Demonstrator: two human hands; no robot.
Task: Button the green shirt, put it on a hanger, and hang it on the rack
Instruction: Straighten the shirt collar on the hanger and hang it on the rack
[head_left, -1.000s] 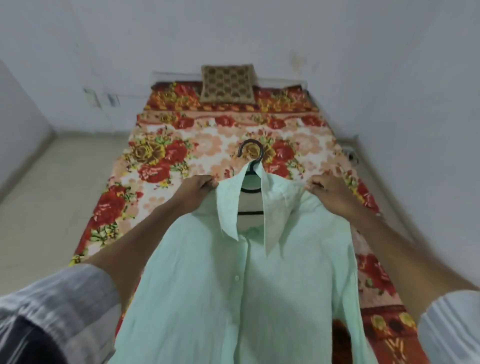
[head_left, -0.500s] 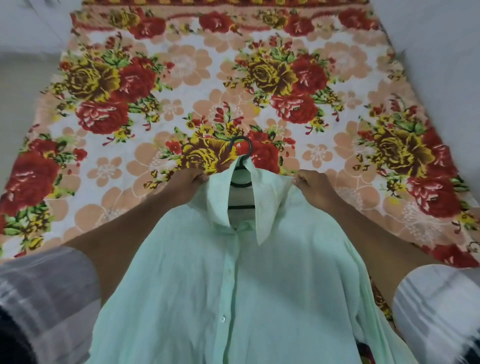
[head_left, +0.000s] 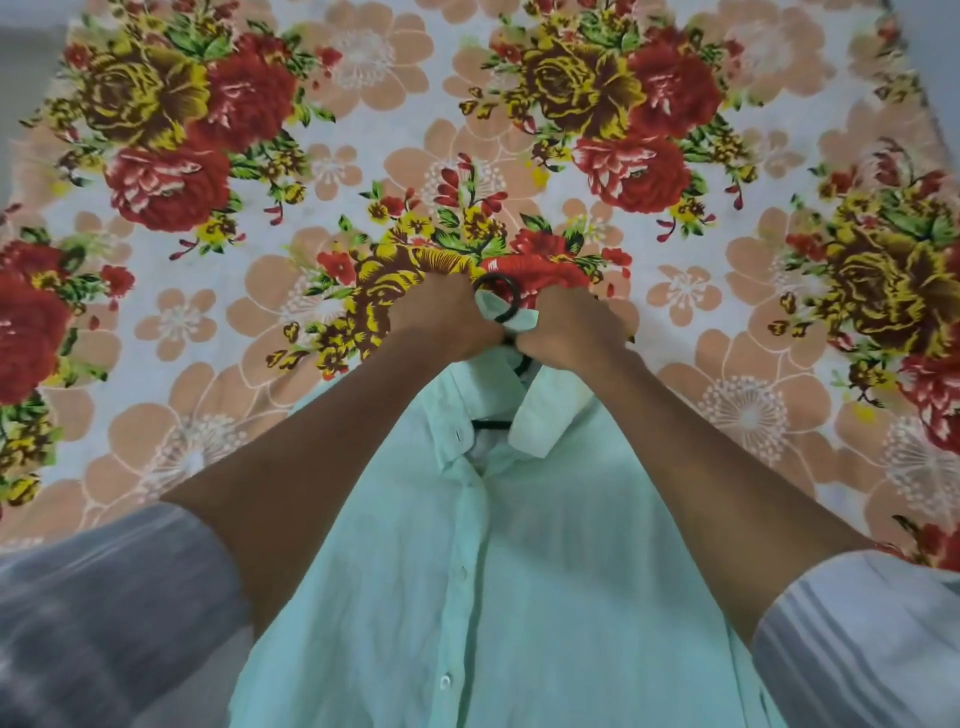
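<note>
A pale green shirt lies buttoned down its front on a flowered bed, with a black hanger inside it. The hanger's round hook sticks out above the collar, and a black bar shows in the neck opening. My left hand grips the collar on the left of the hook. My right hand grips the collar on the right, and a bit of green fabric pokes out between both fists. The two hands almost touch. No rack is in view.
The bed sheet, white with red, yellow and peach flowers, fills the whole view around the shirt. Striped grey sleeves cover my upper arms at the bottom corners. A strip of pale floor shows at the far left.
Both hands have moved inward from the shirt's shoulders to the collar at the hanger hook. The camera has tilted further down and closer to the bed.
</note>
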